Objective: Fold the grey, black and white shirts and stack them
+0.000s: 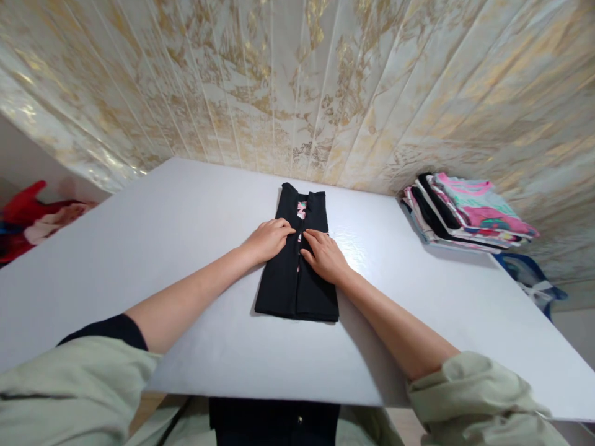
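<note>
A black garment (279, 288) lies on the white table, its two sides folded inward so their edges meet along the middle. A strip of pink and white print shows through the gap between them. On the left folded panel rests my left hand (270, 240), fingers laid flat with the tips near the gap. My right hand (326, 255) presses on the right panel, fingers stretched out and thumb apart. Neither hand grips the cloth. The garment's exact kind cannot be made out.
A stack of folded clothes (469, 210) stands at the table's right back edge. Blue cloth (530, 279) hangs beyond that side. Red and pink clothes (41, 217) lie past the left edge. A patterned curtain (297, 87) closes off the back of the white table (199, 204).
</note>
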Demonstrator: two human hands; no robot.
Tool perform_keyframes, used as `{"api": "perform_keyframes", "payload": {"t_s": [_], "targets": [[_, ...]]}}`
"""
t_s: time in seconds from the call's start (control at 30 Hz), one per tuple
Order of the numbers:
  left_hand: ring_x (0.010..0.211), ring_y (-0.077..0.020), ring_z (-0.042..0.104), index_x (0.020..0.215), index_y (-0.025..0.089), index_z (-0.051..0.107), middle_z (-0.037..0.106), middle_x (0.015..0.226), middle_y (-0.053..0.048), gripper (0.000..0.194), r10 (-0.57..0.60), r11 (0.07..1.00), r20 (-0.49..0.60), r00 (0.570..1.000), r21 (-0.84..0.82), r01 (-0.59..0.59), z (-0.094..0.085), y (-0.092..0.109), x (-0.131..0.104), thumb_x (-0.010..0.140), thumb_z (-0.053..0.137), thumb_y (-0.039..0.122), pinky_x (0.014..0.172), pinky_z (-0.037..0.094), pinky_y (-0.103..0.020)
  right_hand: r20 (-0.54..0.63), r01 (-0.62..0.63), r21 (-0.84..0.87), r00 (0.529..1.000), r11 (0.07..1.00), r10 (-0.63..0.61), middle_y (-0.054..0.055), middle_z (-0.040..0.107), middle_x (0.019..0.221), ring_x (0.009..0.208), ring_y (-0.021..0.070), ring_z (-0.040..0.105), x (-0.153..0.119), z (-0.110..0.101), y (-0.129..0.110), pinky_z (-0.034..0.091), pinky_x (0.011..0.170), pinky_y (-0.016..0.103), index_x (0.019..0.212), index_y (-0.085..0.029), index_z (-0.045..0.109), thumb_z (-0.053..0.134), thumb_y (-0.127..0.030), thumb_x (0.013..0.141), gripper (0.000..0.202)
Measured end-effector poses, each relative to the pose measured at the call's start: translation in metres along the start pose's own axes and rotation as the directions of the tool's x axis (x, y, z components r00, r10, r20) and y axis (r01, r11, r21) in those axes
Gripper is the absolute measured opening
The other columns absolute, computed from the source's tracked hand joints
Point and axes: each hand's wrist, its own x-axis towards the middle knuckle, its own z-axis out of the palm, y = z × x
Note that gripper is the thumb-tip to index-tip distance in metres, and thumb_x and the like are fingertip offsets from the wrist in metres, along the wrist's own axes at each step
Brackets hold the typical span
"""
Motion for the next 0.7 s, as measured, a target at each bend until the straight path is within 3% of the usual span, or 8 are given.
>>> {"api": "perform_keyframes", "payload": {"t_s": [0.23, 0.4, 0.57, 0.7], "targets": [[0.112, -0.0209, 0.054, 0.120, 0.023, 0.062, 0.061, 0.117, -0.006, 0.043, 0.065, 0.995, 0.053, 0.996, 0.077, -0.069, -0.014, 0.025, -0.040, 0.085, 0.041, 0.008, 0.110, 0.030, -0.042, 0.119, 0.082, 0.024, 0.989, 0.996, -0.084, 0.010, 0.057, 0.128, 0.117, 0.0262, 0.054, -0.045, -0.025, -0.027, 0.045, 0.101, 0.046, 0.128, -0.023, 0.058, 0.049, -0.021, 0.092, 0.037], [0.109, -0.0230, 0.054, 0.118, 0.021, 0.063, 0.060, 0.113, -0.007, 0.042, 0.099, 0.992, 0.084, 0.992, 0.073, -0.106, -0.022, 0.051, -0.073, 0.082, 0.046, 0.007, 0.105, 0.035, -0.041, 0.148, 0.118, 0.058, 0.981, 0.991, -0.125, 0.010, 0.060, 0.120, 0.109, 0.0251, 0.058, -0.075, -0.036, -0.046, 0.050, 0.093, 0.045, 0.126, -0.024, 0.060, 0.047, -0.014, 0.089, 0.040], [0.101, -0.0205, 0.057, 0.113, 0.024, 0.065, 0.062, 0.106, -0.004, 0.039, 0.126, 0.990, 0.195, 0.973, -0.080, -0.112, -0.029, 0.075, -0.091, 0.083, 0.046, 0.008, 0.098, 0.041, -0.038, 0.184, 0.118, 0.108, 0.973, 0.987, -0.137, 0.008, 0.063, 0.112, 0.102, 0.0240, 0.059, -0.094, -0.044, -0.060, 0.050, 0.087, 0.044, 0.122, -0.028, 0.062, 0.050, -0.015, 0.090, 0.037], [0.092, -0.0174, 0.061, 0.105, 0.023, 0.067, 0.064, 0.099, -0.003, 0.030, 0.103, 0.958, 0.283, 0.954, -0.286, -0.019, -0.037, 0.087, -0.091, 0.087, 0.045, 0.014, 0.083, 0.048, -0.029, 0.197, 0.086, 0.124, 0.974, 0.989, -0.109, 0.007, 0.064, 0.106, 0.096, 0.0235, 0.060, -0.094, -0.049, -0.065, 0.052, 0.084, 0.042, 0.117, -0.028, 0.066, 0.052, -0.015, 0.089, 0.033]]}}
